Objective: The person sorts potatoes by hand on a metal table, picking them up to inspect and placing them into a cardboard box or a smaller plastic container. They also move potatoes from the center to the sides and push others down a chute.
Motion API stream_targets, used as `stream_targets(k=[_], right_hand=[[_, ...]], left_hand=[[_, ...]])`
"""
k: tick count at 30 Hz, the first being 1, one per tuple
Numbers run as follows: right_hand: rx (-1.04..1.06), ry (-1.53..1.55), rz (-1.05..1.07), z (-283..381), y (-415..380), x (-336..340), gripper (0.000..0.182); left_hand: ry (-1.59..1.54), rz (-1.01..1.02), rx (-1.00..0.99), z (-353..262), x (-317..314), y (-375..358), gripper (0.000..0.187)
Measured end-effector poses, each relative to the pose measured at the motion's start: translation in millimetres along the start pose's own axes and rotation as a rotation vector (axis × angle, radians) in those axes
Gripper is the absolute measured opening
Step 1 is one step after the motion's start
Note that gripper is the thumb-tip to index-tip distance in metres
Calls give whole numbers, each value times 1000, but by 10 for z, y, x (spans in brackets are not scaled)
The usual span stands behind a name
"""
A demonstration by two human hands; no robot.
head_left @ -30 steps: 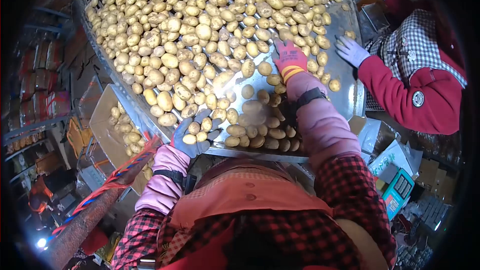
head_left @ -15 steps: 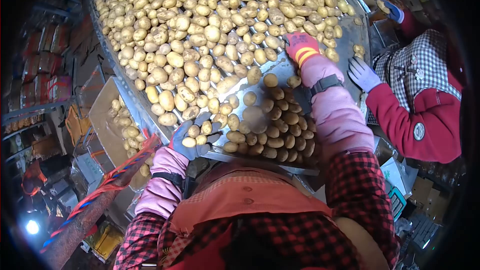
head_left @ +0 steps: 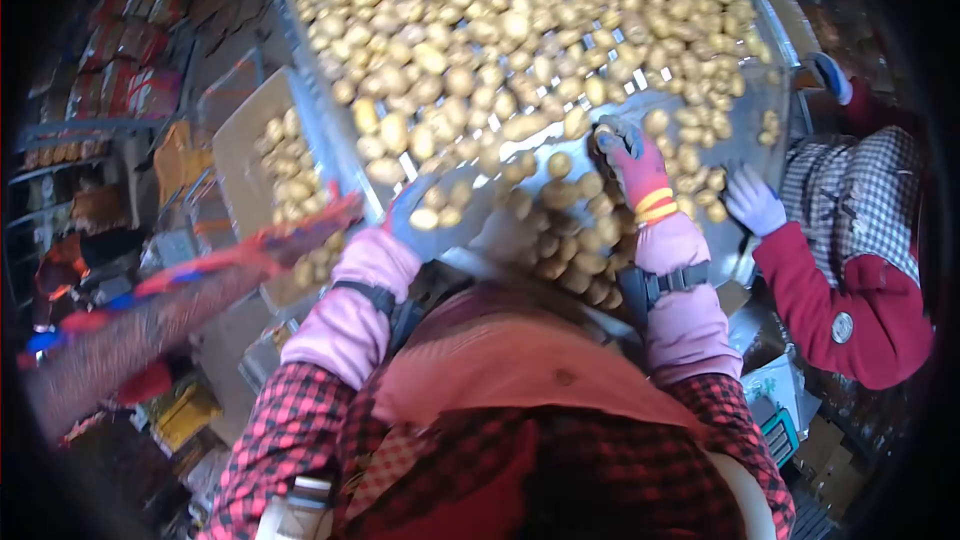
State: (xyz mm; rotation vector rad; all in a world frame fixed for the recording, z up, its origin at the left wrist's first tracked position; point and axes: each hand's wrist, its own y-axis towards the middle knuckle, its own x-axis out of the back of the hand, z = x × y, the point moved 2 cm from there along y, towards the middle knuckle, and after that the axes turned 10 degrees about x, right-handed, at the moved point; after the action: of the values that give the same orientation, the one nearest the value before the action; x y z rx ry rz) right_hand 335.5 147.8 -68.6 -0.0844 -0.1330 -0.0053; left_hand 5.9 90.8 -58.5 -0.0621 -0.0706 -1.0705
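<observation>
My left hand (head_left: 408, 220), in a grey-blue and pink glove, is at the lower left edge of the metal sorting table (head_left: 775, 95). Several potatoes (head_left: 425, 219) lie against its palm side; its fingers are blurred and mostly hidden. Farther right, my right hand (head_left: 628, 155), gloved in pink and grey with yellow bands at the wrist, has its fingers curled round a potato (head_left: 603, 136) above the table. Between my hands, near the table's front edge, sits a shaded group of potatoes (head_left: 565, 240).
Many potatoes (head_left: 460, 30) cover the slatted upper table. A box (head_left: 238, 130) with potatoes stands left, behind a red pole (head_left: 190, 285) wrapped in cord. At right, a co-worker's gloved hand (head_left: 755, 202) rests at the table edge; the other glove (head_left: 832, 77) is higher up.
The view has shifted. My right hand has drawn back from the potatoes and turned, its fingers now round a potato. My left hand has turned, with its fingers less visible.
</observation>
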Motion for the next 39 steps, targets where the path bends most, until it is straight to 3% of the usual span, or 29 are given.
stream_targets(k=[1, 2, 4, 6, 7, 8, 9, 11, 12, 13, 14, 15, 17, 19, 20, 22, 23, 24, 25, 27, 29, 30, 32, 34, 35, 36, 37, 39], right_hand=[[46, -142, 35, 213, -204, -248, 39], [28, 46, 20, 329, -375, -497, 39], [267, -287, 64, 546, -543, -813, 40], [330, -418, 222, 745, -731, -1033, 44], [306, -458, 324, 877, -779, -1112, 38], [322, -424, 306, 893, -862, -1123, 39], [173, -183, 217, 834, -910, -1119, 43], [-214, 308, 87, 868, -1006, -1039, 49], [-272, 521, 69, 864, -1051, -1051, 54], [-337, 729, 42, 858, -1095, -1064, 60], [-213, 897, 47, 694, -1145, -1079, 67], [-309, 1070, 61, 775, -1193, -1124, 66], [-416, 1379, 150, 902, -1293, -1279, 62], [-433, 1309, 200, 1057, -1382, -1391, 59], [-444, 1279, 258, 1179, -1396, -1539, 58], [-426, 1148, 369, 1135, -1461, -1684, 50], [-423, 1091, 502, 1062, -1467, -1811, 51], [-567, 1116, 648, 1097, -1540, -1965, 49], [-630, 914, 679, 866, -1653, -2082, 47], [67, 403, 1013, 602, -1896, -2384, 46], [561, 192, 1171, 748, -1821, -2784, 47], [464, 249, 1123, 1003, -1621, -3171, 46], [202, 500, 953, 1335, -1214, -3807, 45], [27, 820, 771, 1545, -950, -4095, 45], [0, 943, 727, 1680, -890, -4135, 45], [-68, 995, 720, 1702, -880, -4134, 46], [-141, 1045, 711, 1686, -874, -4110, 46], [433, 315, 976, 1303, -1061, -3687, 39]], left_hand=[[849, -272, -190, 17, 72, -36, 44], [1596, -362, -405, 134, 75, 48, 45], [885, -146, -173, 320, 184, 131, 53], [1562, -245, -414, 305, 249, 181, 56], [1565, -280, -425, 238, 243, 171, 56], [1993, -305, -540, 214, 267, 127, 57], [2419, -311, -668, 200, 319, 66, 58], [2394, -179, -646, 226, 400, -102, 61], [2380, -114, -632, 280, 443, -176, 63], [1909, -53, -518, 217, 426, -273, 63], [1440, -7, -388, 178, 438, -347, 64], [1454, -1, -266, 409, 483, -414, 65], [1485, -59, -415, 408, 546, -668, 61], [1547, -134, -576, 452, 524, -919, 55], [1553, -71, -464, 453, 509, -1075, 54], [1686, -158, -703, 424, 553, -1564, 56], [1640, -14, -696, 521, 643, -1771, 54], [1650, 138, -587, 414, 672, -2009, 52], [1567, 141, -711, 460, 723, -2270, 51], [1454, 247, -830, 415, 876, -2724, 51], [1427, 446, -841, 171, 993, -3231, 49], [1353, 579, -853, 257, 1072, -3383, 49], [1380, 689, -1070, 90, 1225, -3897, 47], [1718, 317, -1827, -223, 1346, -4353, 46], [1873, -145, -2358, -228, 1425, -4463, 48], [1961, -570, -2597, -278, 1392, -4609, 51], [1950, -1067, -2812, -331, 1361, -4756, 54], [1892, -1736, -2628, -759, 1362, -5234, 63]])
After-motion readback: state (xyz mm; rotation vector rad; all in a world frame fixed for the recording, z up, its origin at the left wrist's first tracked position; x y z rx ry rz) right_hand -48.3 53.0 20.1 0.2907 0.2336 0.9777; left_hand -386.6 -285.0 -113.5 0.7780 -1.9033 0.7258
